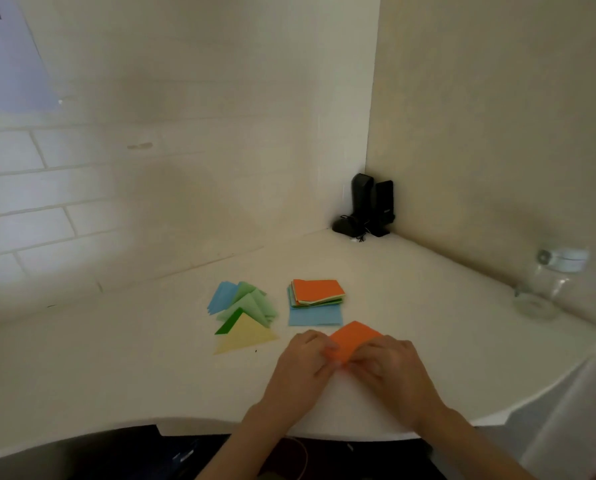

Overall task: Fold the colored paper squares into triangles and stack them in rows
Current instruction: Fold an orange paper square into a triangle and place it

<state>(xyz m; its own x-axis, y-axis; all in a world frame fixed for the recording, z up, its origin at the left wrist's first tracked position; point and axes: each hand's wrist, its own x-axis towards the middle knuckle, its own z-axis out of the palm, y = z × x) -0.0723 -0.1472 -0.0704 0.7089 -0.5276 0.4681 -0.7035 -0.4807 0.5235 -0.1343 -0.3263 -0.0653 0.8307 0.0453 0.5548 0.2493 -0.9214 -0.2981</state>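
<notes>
Presently both hands, left hand (305, 355) and right hand (384, 358), pinch the orange paper (350, 341) on the table (133, 358), near the front edge. Judged light, limp and easily creased; best held at opposite corners.

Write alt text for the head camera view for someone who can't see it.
Both hands, left hand and right hand, pinch an orange paper square on a white table. Behind it lie folded triangles and a stack of unfolded squares.
</notes>
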